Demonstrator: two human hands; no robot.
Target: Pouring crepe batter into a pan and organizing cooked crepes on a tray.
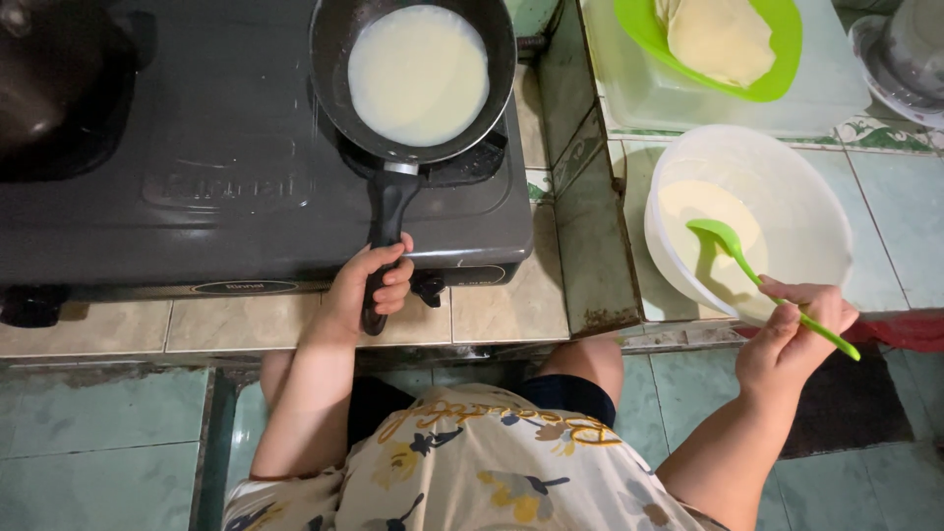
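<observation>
Left hand (369,285) gripping black handle of frying pan (413,74), fingers clenched around it near front edge of counter (492,315); pan sitting on right burner of dark gas stove (226,187), thin round layer of pale batter (418,74) spreading inside; right hand (792,339) holding green ladle (752,270), fingers grasping its handle, scoop resting in white bowl (752,221) of batter at counter's right side; finished pale crepes (718,37) lying on green plate (777,69) at back right corner.
</observation>
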